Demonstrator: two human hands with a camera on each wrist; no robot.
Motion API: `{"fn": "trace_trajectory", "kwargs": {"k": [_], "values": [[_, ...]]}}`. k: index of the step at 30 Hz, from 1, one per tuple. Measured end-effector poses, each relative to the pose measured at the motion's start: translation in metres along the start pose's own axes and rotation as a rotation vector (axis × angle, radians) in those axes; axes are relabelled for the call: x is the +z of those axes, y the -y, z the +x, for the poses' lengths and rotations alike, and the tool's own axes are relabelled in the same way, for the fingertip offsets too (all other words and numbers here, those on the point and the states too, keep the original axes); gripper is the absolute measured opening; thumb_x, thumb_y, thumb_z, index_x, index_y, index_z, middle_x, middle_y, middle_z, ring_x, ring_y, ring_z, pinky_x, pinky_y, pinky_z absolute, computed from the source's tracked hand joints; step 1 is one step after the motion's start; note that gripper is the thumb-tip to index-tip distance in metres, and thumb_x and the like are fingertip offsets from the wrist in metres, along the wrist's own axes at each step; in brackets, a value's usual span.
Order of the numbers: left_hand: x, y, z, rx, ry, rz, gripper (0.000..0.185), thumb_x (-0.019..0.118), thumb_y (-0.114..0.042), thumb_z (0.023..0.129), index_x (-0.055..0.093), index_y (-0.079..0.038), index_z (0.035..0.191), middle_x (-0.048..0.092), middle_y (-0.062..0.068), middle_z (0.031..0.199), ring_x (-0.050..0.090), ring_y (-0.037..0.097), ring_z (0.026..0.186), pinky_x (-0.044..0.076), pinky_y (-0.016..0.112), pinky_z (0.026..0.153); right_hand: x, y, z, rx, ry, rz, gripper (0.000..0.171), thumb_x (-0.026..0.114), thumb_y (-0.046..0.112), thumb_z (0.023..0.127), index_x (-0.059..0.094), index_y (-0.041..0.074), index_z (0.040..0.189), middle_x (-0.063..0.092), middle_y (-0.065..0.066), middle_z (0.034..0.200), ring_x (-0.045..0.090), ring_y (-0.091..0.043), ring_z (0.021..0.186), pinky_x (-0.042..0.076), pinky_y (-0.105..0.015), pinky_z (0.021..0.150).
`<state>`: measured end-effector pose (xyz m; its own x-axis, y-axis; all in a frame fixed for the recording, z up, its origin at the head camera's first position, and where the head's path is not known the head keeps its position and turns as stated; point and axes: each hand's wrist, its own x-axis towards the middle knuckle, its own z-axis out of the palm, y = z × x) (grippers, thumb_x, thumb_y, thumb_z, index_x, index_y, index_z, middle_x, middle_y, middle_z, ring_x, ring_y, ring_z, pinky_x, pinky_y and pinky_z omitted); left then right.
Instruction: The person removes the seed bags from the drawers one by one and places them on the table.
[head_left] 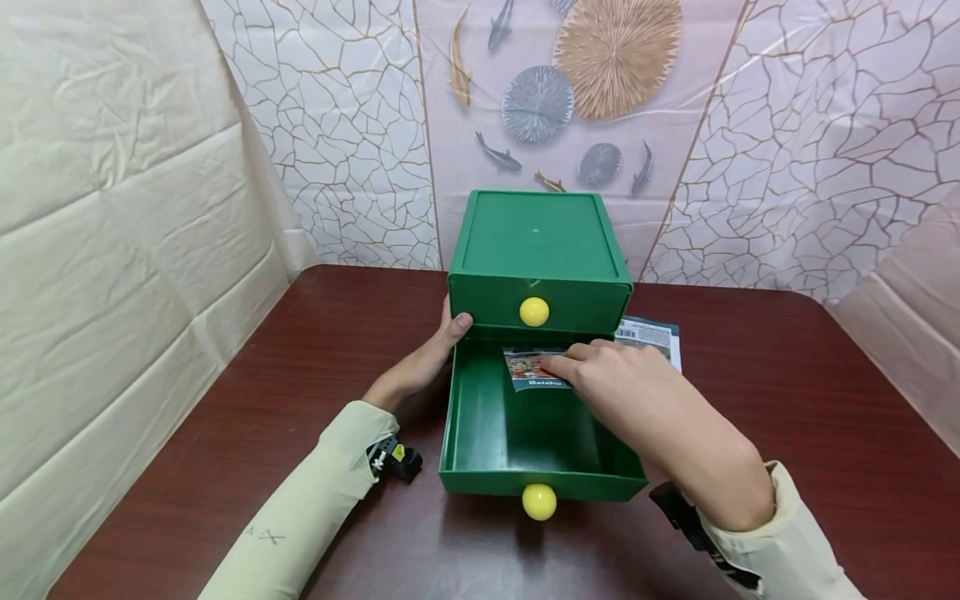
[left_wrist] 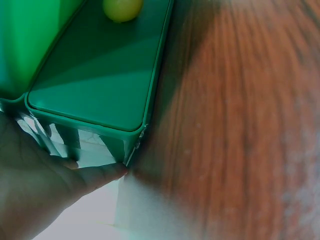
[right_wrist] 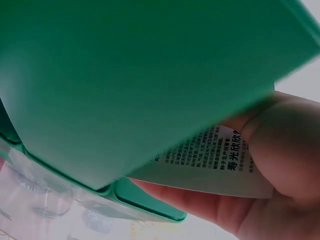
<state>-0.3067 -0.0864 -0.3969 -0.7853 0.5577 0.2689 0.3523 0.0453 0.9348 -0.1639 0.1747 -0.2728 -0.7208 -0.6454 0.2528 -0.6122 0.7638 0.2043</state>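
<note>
Right hand (head_left: 637,392) holds packet (head_left: 534,369) in open drawer (head_left: 487,433).

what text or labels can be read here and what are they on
"Beishu", roughly: white brand word on the small printed packet pinched by the right hand in the green plastic drawer.
Packet's back, right wrist view: black Chinese print, too blurred.
"A X": left cream sleeve.
Flat white leaflet with barcode: too small.

Pale cream long sleeves (head_left: 300,508), faint lettering; black wrist-mounted cameras (head_left: 393,458), straps.

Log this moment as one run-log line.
left hand: steadies green cabinet | right hand: pinches seed packet | lower drawer: open
</note>
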Motion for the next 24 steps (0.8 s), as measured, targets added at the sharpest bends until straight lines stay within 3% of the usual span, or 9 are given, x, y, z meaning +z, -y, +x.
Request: {"fn": "trace_trajectory", "kwargs": {"k": [4, 8, 16, 24], "values": [[0.0, 0.001, 0.0, 0.002, 0.01, 0.019, 0.1, 0.031, -0.084, 0.098, -0.027, -0.034, 0.164, -0.017, 0.004, 0.172, -0.002, 0.029, 0.156, 0.006, 0.069, 0.123, -0.007, -0.002, -0.005, 0.007, 0.002, 0.031, 0.048, 0.081, -0.003, 0.09, 0.075, 0.022, 0.13, 0.076, -0.004, 0.109, 0.073, -0.023, 0.093, 0.062, -0.043, 0.069], [0.0, 0.0, 0.0, -0.005, 0.018, 0.006, 0.106, 0.033, -0.088, 0.095, -0.027, -0.033, 0.164, -0.018, 0.004, 0.172, -0.004, 0.03, 0.157, 0.005, 0.069, 0.123, -0.016, -0.004, -0.011, 0.006, 0.002, 0.062, 0.049, 0.08, -0.002, 0.091, 0.075, 0.026, 0.132, 0.076, -0.002, 0.11, 0.072, -0.023, 0.096, 0.062, -0.045, 0.074], [0.001, 0.0, 0.0, 0.02, 0.008, 0.01, 0.1, 0.032, -0.084, 0.098, -0.025, -0.034, 0.164, -0.013, 0.004, 0.172, 0.0, 0.028, 0.156, 0.009, 0.065, 0.124, -0.037, -0.006, -0.028, 0.007, -0.033, 0.115, 0.062, 0.086, -0.001, 0.084, 0.073, 0.033, 0.134, 0.075, 0.002, 0.122, 0.072, -0.025, 0.111, 0.061, -0.05, 0.072], [0.0, 0.001, 0.0, 0.001, 0.002, 0.015, 0.108, 0.033, -0.091, 0.092, -0.025, -0.036, 0.164, -0.016, -0.003, 0.172, -0.007, 0.021, 0.157, 0.002, 0.061, 0.125, -0.058, -0.009, -0.05, 0.002, -0.105, 0.106, 0.081, 0.089, -0.002, 0.077, 0.067, 0.039, 0.142, 0.071, 0.008, 0.131, 0.07, -0.021, 0.115, 0.06, -0.05, 0.075]]}}
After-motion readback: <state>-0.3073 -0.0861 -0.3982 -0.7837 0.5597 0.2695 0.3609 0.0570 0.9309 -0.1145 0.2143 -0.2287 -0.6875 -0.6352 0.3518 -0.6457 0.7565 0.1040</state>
